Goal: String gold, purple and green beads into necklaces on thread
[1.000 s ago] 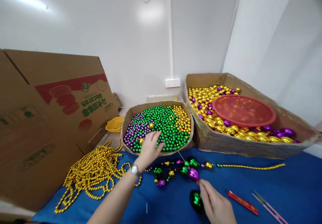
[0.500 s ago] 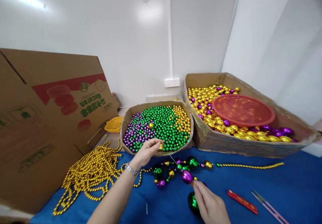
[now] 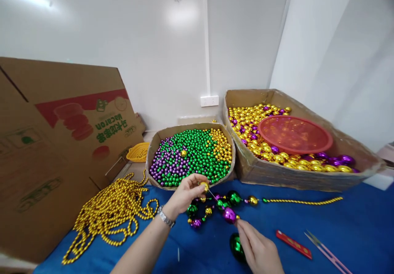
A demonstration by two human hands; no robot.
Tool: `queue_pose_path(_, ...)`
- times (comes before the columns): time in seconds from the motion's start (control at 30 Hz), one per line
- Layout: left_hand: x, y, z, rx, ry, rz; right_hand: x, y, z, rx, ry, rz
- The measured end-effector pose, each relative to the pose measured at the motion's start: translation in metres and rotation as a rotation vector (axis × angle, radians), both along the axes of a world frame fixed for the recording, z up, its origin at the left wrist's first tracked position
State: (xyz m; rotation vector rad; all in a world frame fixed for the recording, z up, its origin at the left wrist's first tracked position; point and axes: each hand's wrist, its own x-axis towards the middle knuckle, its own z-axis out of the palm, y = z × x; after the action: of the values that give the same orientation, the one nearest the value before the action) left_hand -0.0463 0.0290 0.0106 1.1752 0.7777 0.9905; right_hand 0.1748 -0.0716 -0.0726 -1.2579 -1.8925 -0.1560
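My left hand (image 3: 187, 194), a metal-banded watch on its wrist, pinches a gold bead (image 3: 204, 186) just in front of the box of small beads. A thin needle (image 3: 212, 194) slants from that bead down to the strung beads; whether its tip is inside the bead's hole, I cannot tell. With fingers closed, my right hand (image 3: 258, 245) grips the bead string just below a large purple bead (image 3: 229, 215). Green, gold and purple beads of the string curve over the cloth behind. A big green bead (image 3: 236, 247) lies against my right hand's left side.
Gold bead chains (image 3: 107, 212) lie heaped at left by a large carton (image 3: 76, 163). A box of small beads (image 3: 191, 159) stands ahead. Right of it, a bigger box (image 3: 277, 175) holds larger beads and a red basket (image 3: 295, 134). Tweezers (image 3: 328, 251) and a red-handled tool (image 3: 294, 244) lie at right.
My left hand has come right and slightly down with the gold bead, which now meets the needle. The right hand has stayed nearly in place.
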Motion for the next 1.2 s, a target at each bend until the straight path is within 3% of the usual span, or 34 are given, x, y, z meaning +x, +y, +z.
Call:
queue_pose_path(0.37,0.002,0.000,0.004,0.040,0.026,0.047,0.002,0.000,-0.001,0.030,-0.037,-0.021)
queue_pose_path(0.6,0.011,-0.012,0.000,0.162,0.217,0.013,-0.002,0.001,-0.008,0.003,-0.078,-0.043)
queue_pose_path(0.9,0.021,-0.017,-0.013,0.123,0.157,0.073,-0.002,-0.004,0.007,-0.301,0.272,0.194)
queue_pose_path(1.03,0.023,-0.019,-0.020,0.106,0.141,0.086,0.001,-0.004,-0.005,-0.438,0.430,0.173)
queue_pose_path(1.2,0.029,-0.028,-0.023,0.114,0.154,0.030,-0.005,0.002,-0.026,-0.617,0.861,0.180)
